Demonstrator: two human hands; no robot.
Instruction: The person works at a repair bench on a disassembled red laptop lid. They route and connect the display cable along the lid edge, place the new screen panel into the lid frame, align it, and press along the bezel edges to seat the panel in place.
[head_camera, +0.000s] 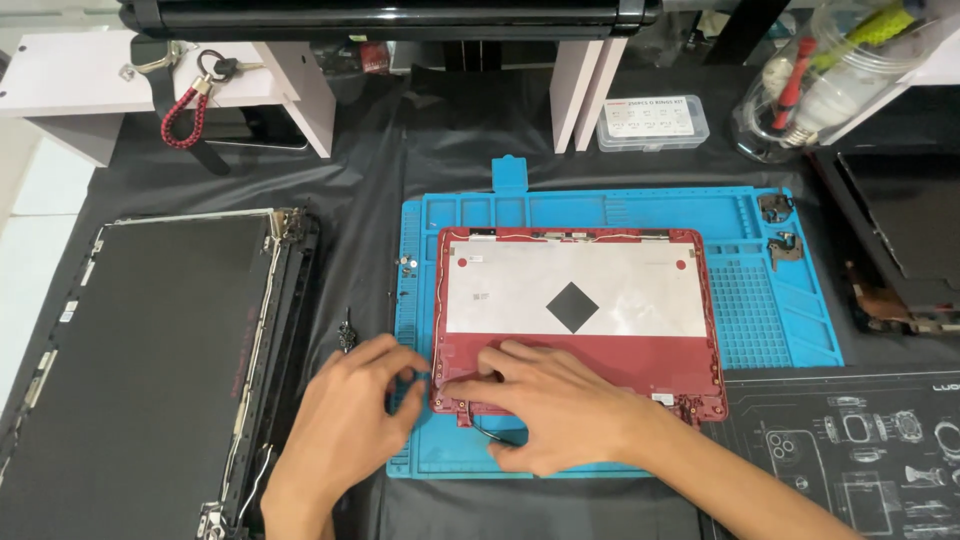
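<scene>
A red laptop lid shell (690, 362) lies inside-up on a blue silicone work mat (770, 320). A silver foil sheet with a black diamond (572, 306) covers most of it. My right hand (545, 400) rests flat on the shell's near left corner, fingers pressing the red edge. My left hand (345, 420) sits just left of that corner, thumb and fingers pinched together on something small that I cannot make out. A thin dark cable (490, 432) curls out below the shell.
A bare laptop screen panel in its frame (150, 350) lies at the left. Two metal hinges (778, 225) sit on the mat's right side. A clear screw box (652, 122), a jar of tools (820, 80), keys (195, 95) and a black printed mat (860, 450) surround the work.
</scene>
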